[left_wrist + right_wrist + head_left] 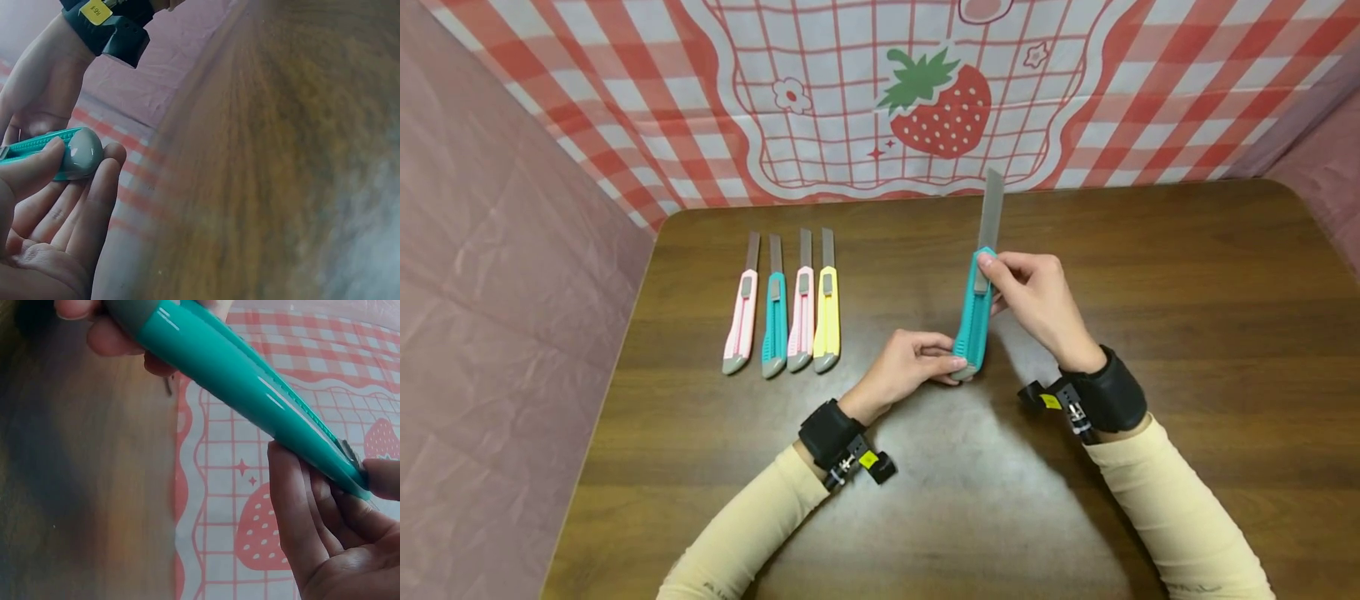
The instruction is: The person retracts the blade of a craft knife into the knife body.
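Note:
A teal utility knife [972, 325] is held up over the table between both hands, its long blade [992, 208] extended and pointing away. My left hand [910, 367] pinches the grey end cap [84, 153] between thumb and fingers. Higher up the handle, my right hand [1037, 296] grips the knife by its blade end, thumb on top near the grey slider [348, 452]. In the right wrist view, the knife's smooth back faces the camera, with right fingers [294, 506] beneath it.
Left of the hands, a row of utility knives lies with blades out: a pink one [742, 317], a teal one [776, 321], another pink one [802, 321] and a yellow one [827, 321]. Behind the wooden table [880, 517] hangs a red-and-white strawberry cloth [820, 142].

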A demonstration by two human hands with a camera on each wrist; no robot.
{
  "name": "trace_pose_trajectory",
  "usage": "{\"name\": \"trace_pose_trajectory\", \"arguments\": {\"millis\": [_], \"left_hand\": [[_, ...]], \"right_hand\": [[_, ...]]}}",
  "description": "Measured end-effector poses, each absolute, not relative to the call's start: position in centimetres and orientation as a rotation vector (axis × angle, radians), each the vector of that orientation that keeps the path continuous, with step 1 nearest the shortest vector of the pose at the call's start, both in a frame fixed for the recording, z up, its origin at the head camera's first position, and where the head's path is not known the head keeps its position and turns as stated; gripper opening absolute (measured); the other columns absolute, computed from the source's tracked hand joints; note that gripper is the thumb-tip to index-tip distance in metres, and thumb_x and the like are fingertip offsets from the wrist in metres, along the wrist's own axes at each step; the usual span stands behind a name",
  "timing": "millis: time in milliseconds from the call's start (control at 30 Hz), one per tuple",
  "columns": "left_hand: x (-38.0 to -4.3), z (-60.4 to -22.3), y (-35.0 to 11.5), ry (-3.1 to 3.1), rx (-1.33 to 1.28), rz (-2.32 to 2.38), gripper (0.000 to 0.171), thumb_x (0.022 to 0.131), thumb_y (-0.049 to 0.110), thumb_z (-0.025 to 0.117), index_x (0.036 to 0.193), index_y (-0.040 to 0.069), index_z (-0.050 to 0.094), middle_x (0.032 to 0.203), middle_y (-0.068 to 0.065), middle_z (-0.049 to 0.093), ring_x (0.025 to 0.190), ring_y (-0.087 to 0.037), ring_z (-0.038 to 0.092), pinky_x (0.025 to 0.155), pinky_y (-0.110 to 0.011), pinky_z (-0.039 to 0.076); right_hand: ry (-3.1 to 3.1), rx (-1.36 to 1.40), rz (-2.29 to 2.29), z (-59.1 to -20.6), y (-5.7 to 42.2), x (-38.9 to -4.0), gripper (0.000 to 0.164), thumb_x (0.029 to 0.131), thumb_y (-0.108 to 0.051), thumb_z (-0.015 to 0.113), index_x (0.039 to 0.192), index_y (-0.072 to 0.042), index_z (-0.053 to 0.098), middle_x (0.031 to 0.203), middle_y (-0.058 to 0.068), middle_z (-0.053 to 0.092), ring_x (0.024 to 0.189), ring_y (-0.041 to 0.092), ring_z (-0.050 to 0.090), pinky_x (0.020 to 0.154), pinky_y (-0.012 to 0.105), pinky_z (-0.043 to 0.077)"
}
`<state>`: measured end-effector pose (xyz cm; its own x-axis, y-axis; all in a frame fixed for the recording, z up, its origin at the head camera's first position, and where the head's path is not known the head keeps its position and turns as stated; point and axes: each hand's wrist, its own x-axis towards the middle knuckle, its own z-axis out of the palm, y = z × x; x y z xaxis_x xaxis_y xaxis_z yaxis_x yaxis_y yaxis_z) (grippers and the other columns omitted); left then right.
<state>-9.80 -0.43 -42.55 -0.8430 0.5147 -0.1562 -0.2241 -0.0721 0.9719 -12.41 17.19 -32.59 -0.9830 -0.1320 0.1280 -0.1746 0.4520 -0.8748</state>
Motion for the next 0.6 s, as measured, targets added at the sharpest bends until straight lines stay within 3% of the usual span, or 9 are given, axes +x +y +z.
{"name": "trace_pose_trajectory", "arguments": {"millis": [333,433,600], "left_hand": [[-9.6,-41.0,-0.8,1.844,0.324,1.932,0.026,0.083,0.003,0.065,0.105,-0.011,0.063,0.098,-0.031,0.065,0.074,-0.007,0.067,0.074,-0.04,0.059],[-9.8,-41.6,-0.7,1.871,0.325,1.921,0.027,0.083,0.005,0.066,0.106,-0.009,0.064,0.098,-0.03,0.066,0.074,-0.008,0.067,0.074,-0.04,0.059],[-9.9,-41.8,-0.8,1.886,0.324,1.933,0.027,0.082,0.006,0.067,0.105,-0.008,0.065,0.097,-0.028,0.067,0.074,-0.01,0.068,0.072,-0.035,0.06]], "right_hand": [[-2.604,0.309,1.5,-31.8,16.9,-11.9,0.028,0.093,-0.022,0.054,0.086,0.003,0.066,0.066,0.01,0.06,0.059,0.021,0.061,0.051,0.017,0.049],[-2.595,0.334,1.488,-31.8,16.8,-11.8,0.026,0.092,-0.019,0.055,0.087,0.004,0.066,0.067,0.013,0.061,0.058,0.014,0.061,0.053,0.015,0.049],[-2.604,0.375,1.436,-32.0,16.6,-11.7,0.02,0.091,-0.014,0.057,0.09,0.004,0.066,0.069,0.016,0.06,0.054,0.002,0.049,0.05,0.012,0.042]]}}
